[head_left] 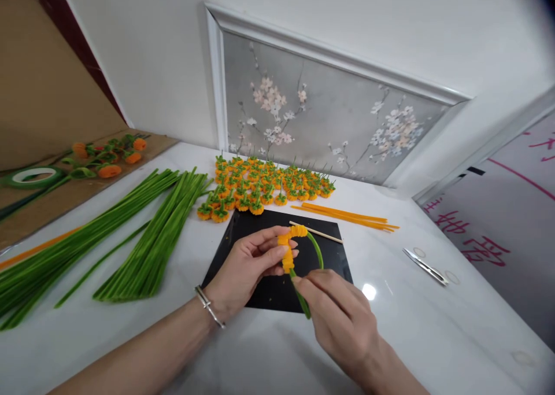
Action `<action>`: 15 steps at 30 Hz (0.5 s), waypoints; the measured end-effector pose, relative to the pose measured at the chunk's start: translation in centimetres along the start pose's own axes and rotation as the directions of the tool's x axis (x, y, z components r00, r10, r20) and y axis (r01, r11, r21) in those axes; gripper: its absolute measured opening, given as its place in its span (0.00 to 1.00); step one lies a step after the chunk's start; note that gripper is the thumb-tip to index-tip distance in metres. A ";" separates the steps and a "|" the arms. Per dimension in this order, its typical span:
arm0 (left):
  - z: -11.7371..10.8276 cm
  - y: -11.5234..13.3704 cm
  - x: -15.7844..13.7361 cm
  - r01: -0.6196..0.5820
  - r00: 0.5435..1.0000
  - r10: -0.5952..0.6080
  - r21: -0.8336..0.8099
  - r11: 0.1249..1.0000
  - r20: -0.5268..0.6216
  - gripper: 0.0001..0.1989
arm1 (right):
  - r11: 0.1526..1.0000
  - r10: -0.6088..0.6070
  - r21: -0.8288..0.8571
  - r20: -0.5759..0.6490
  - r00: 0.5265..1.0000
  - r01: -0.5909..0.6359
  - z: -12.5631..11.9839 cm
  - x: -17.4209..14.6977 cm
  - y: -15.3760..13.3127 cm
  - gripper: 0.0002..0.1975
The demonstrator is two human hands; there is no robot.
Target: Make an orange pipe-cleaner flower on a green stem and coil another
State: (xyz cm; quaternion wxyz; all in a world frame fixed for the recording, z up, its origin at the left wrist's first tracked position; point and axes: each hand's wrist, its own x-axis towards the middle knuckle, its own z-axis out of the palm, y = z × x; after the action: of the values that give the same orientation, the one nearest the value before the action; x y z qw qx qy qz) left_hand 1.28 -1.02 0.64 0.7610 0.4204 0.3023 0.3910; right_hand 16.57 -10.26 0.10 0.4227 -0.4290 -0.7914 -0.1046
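Between the fingertips of my left hand (254, 255) is an orange pipe-cleaner coil (288, 258), bent in a curve with its ridged loops close together. A green pipe cleaner (318, 250) runs out of the coil's upper end, arcs round to the right, and passes down behind my right hand's fingers. My right hand (340, 311) pinches the green stem just below the coil's lower end. Both hands are over a black mat (260, 294), where a thin wooden stick (321, 233) lies beyond the coil.
Many orange-and-green pipe-cleaner flowers (260, 181) stand behind the mat. Green pipe-cleaner bundles (156, 233) lie to the left, orange pipe cleaners (347, 214) at the right. Small snips (425, 266) lie further right. Green tape (37, 177) and finished flowers (110, 170) rest on cardboard, far left.
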 end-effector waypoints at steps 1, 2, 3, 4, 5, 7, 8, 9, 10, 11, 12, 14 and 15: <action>0.1 -0.1 0.0 0.012 1.000 -0.012 -0.019 1.000 -0.005 0.14 | 1.000 -0.004 -0.019 0.013 1.000 0.005 0.0 0.0 -0.1 0.11; 0.3 -0.2 -0.1 0.024 1.000 -0.025 -0.038 0.999 -0.009 0.14 | 0.999 -0.006 -0.046 0.020 1.000 0.007 0.1 0.0 -0.2 0.10; 0.4 -0.3 -0.1 0.035 0.999 -0.036 -0.057 0.998 -0.015 0.14 | 0.997 -0.007 -0.073 0.024 1.000 0.009 0.1 0.0 -0.3 0.09; 0.5 -0.4 -0.2 0.045 0.999 -0.046 -0.070 0.997 -0.021 0.14 | 0.995 -0.006 -0.099 0.028 1.000 0.009 0.2 0.0 -0.4 0.08; 0.6 -0.4 -0.3 0.054 0.998 -0.056 -0.080 0.995 -0.027 0.14 | 0.993 -0.007 -0.122 0.028 1.000 0.010 0.3 0.0 -0.5 0.07; 0.8 -0.6 -0.5 0.070 0.997 -0.073 -0.085 0.994 -0.026 0.14 | 0.987 -0.014 -0.163 0.031 0.999 0.019 0.4 0.1 -0.6 0.06; 0.8 -0.8 -0.6 0.080 0.996 -0.082 -0.084 0.993 -0.018 0.15 | 0.983 -0.019 -0.181 0.035 0.999 0.025 0.4 0.1 -0.7 0.05; 0.9 -0.9 -0.7 0.091 0.996 -0.092 -0.086 0.992 -0.008 0.15 | 0.980 -0.023 -0.197 0.041 0.999 0.030 0.5 0.2 -0.7 0.05; 1.0 -1.0 -0.8 0.100 0.995 -0.100 -0.090 0.991 0.002 0.15 | 0.977 -0.027 -0.210 0.044 0.999 0.036 0.5 0.2 -0.7 0.05; 1.0 -1.1 -0.9 0.108 0.994 -0.108 -0.098 0.989 0.008 0.15 | 0.974 -0.031 -0.221 0.047 0.998 0.041 0.5 0.2 -0.7 0.05; 1.1 -1.1 -1.0 0.116 0.993 -0.115 -0.107 0.987 0.012 0.15 | 0.972 -0.036 -0.230 0.050 0.998 0.047 0.4 0.3 -0.6 0.05; 1.2 -1.0 -1.1 0.123 0.992 -0.122 -0.131 0.984 0.013 0.15 | 0.969 -0.046 -0.241 0.054 0.998 0.058 0.4 0.2 -0.5 0.05; 1.2 -0.9 -1.1 0.122 0.992 -0.121 -0.143 0.982 0.016 0.15 | 0.968 -0.052 -0.242 0.058 0.997 0.065 0.3 0.2 -0.5 0.05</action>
State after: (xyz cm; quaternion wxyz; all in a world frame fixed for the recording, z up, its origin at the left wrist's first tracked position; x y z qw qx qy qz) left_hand 1.97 -2.79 0.56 0.8128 0.3468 0.2956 0.3629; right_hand 15.95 -10.28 0.14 0.3432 -0.4568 -0.7953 -0.2024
